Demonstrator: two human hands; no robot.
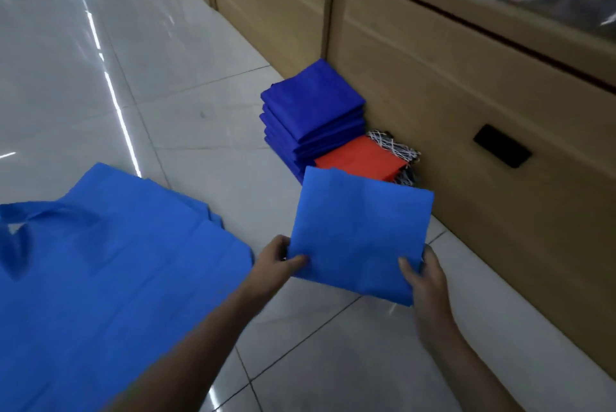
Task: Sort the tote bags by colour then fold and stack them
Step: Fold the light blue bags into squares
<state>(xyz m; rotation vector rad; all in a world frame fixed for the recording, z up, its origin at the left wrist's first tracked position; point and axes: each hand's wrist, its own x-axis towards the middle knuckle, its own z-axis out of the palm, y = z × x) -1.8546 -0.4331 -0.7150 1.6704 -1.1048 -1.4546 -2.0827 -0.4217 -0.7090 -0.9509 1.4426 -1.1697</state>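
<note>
Pinching folded blue tote bag [360, 228], fingers [295, 260] at near corners

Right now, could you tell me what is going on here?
A person holds a folded light blue bag with both hands, the left hand and right hand pinching its near corners. Folded dark blue bags sit stacked by the cabinet, an orange-red bag beside them. At left lie unfolded light blue bags.

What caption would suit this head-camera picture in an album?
Left hand and right hand hold a folded light blue bag near a stack of dark blue bags.
</note>
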